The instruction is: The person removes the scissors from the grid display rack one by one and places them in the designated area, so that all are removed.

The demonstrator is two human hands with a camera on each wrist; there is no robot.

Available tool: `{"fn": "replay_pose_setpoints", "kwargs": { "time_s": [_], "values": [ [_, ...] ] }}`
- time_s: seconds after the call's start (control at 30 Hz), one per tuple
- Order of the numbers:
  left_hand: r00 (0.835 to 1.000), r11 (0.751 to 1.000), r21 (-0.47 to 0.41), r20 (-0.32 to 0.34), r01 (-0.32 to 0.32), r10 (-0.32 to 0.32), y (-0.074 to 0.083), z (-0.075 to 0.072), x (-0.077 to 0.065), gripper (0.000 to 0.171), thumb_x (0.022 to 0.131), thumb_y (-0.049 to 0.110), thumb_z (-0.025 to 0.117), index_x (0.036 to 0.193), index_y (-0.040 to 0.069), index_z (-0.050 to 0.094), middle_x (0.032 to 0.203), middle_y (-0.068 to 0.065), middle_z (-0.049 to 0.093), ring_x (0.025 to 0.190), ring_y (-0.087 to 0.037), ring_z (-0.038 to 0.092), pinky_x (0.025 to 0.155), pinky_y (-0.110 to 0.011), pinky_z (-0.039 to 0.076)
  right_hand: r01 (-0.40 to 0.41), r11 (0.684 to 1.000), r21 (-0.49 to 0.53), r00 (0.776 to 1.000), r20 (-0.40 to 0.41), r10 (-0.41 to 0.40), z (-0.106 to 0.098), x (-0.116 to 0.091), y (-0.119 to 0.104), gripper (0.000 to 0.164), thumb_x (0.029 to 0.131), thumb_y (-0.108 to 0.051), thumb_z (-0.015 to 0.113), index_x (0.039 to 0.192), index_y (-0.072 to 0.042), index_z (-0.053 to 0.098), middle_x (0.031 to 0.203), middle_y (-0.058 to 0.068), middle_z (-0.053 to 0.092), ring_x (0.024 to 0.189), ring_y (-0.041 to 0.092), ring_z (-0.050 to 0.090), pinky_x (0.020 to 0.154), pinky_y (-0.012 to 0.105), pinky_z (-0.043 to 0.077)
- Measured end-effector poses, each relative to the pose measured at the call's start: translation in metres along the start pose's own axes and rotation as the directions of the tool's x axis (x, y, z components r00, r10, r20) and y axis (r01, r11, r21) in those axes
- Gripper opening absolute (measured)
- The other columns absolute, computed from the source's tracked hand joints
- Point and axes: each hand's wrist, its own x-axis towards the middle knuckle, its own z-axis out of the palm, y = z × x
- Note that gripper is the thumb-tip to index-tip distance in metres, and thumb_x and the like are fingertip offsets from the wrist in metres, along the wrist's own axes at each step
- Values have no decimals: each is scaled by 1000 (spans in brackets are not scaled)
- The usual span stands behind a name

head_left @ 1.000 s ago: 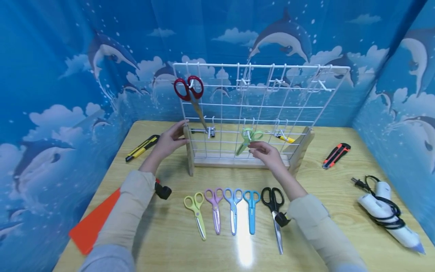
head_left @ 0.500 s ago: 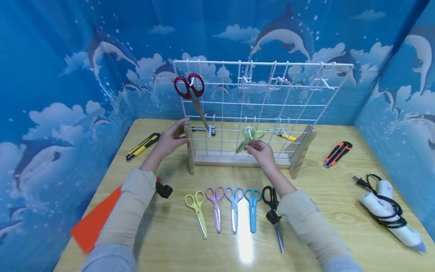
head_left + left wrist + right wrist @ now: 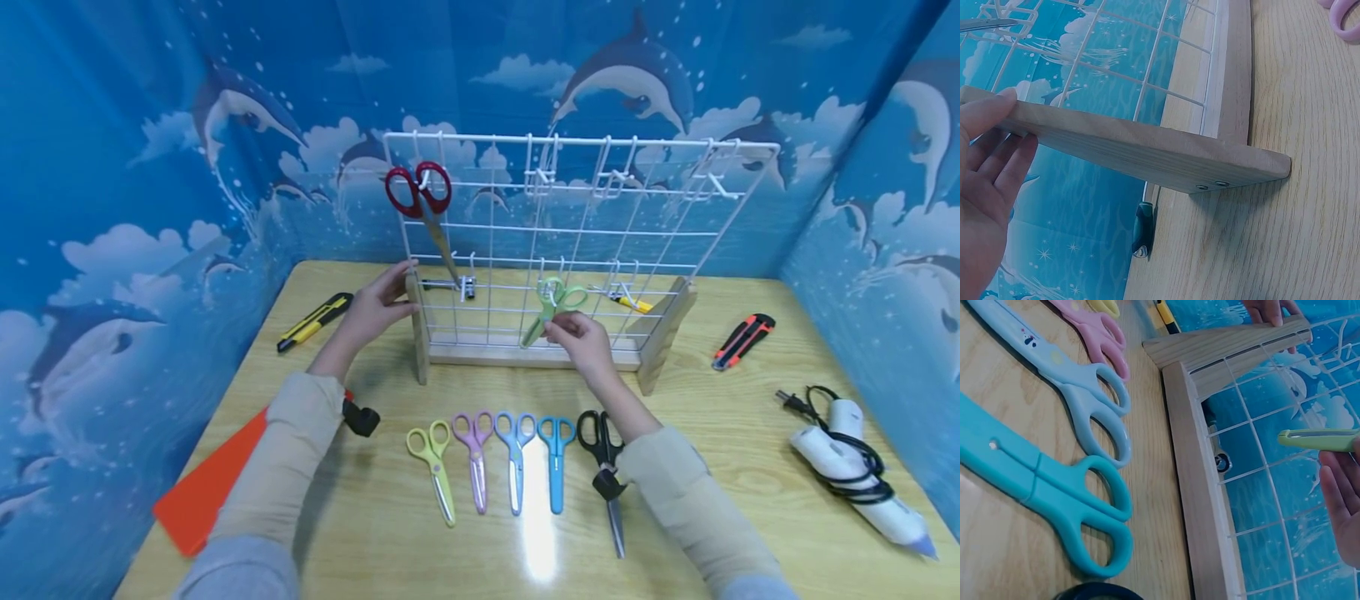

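My right hand [image 3: 585, 340] pinches light green scissors [image 3: 536, 328] near the blades, in front of the white wire grid [image 3: 510, 231]. Their finger loops are up at a lower hook of the grid, blades slanting down to the left. The right wrist view shows the green blade tip [image 3: 1300, 439] jutting out from the fingers. My left hand [image 3: 375, 308] grips the rack's left wooden side board [image 3: 1147, 147], thumb on its front edge and fingers behind. Red-handled scissors [image 3: 420, 200] hang from a hook at the grid's upper left.
On the table before the rack lie yellow-green [image 3: 441, 479], purple [image 3: 477, 467], light blue [image 3: 516, 467], blue [image 3: 556, 475] and black scissors [image 3: 615, 525]. Utility knives [image 3: 315, 322] flank the rack. An orange-red sheet [image 3: 213, 483] lies left, a white corded tool [image 3: 862, 483] right.
My right hand has shifted slightly left onto the green scissors' blades, and its fingers have closed on them. The left hand keeps its hold on the side board.
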Motion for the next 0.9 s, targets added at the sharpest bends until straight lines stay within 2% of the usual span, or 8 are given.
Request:
{"fn": "replay_pose_setpoints", "kwargs": {
  "time_s": [0.17, 0.43, 0.6, 0.67, 0.77, 0.83, 0.9],
  "values": [
    [1000, 1000, -12, 5, -19, 19, -3, 0, 2, 62, 76, 3, 60, 129, 24, 36, 130, -13, 37, 117, -23, 37, 93, -34, 39, 55, 997, -47, 998, -13, -55, -5, -12, -5, 31, 78, -23, 60, 96, 3, 56, 88, 17, 61, 71, 8, 58, 71, 22, 50],
    [1000, 1000, 4, 10, -27, 27, -19, -3, 8, 62, 74, 13, 63, 125, 37, 37, 130, -5, 39, 117, -17, 39, 91, -31, 40, 108, 988, -114, 994, -11, -110, -18, -39, -10, 33, 77, -29, 61, 93, -1, 58, 86, 11, 62, 72, 3, 56, 67, 17, 50],
    [999, 999, -6, 4, -37, 37, -20, -3, 8, 62, 75, 11, 62, 125, 37, 37, 130, -7, 38, 117, -19, 38, 91, -34, 40, 129, 985, -117, 992, 8, -129, -30, -58, -9, 30, 79, -26, 60, 94, 0, 58, 86, 10, 62, 74, 9, 58, 69, 19, 50],
    [999, 999, -6, 4, -43, 43, -21, -2, 8, 62, 75, 10, 62, 125, 36, 37, 130, -7, 38, 117, -19, 38, 91, -34, 40, 138, 988, -63, 990, 26, -137, -40, -59, 12, 25, 79, -21, 59, 94, -1, 58, 85, 10, 62, 75, 13, 58, 69, 22, 51],
    [999, 999, 1, 4, -49, 49, -22, -2, 9, 62, 75, 10, 62, 125, 36, 37, 130, -7, 39, 117, -19, 38, 92, -35, 40, 146, 987, -62, 989, 1, -147, -57, -58, 68, 22, 78, -23, 61, 94, -7, 61, 83, 7, 62, 74, 16, 59, 68, 22, 51],
    [999, 999, 5, 3, -50, 50, -22, -2, 9, 62, 75, 11, 62, 125, 37, 37, 129, -6, 39, 117, -18, 39, 92, -34, 40, 128, 989, -74, 991, -17, -129, -70, -59, 107, 23, 77, -26, 62, 94, -11, 62, 84, 4, 62, 73, 16, 59, 67, 21, 51],
    [999, 999, 7, 0, -48, 48, -23, -2, 9, 62, 74, 11, 62, 125, 37, 37, 129, -6, 40, 117, -18, 39, 92, -34, 40, 66, 990, -121, 996, -51, -73, -80, -67, 132, 26, 75, -31, 63, 93, -13, 62, 83, 4, 62, 73, 17, 60, 66, 22, 52]
  ]
}}
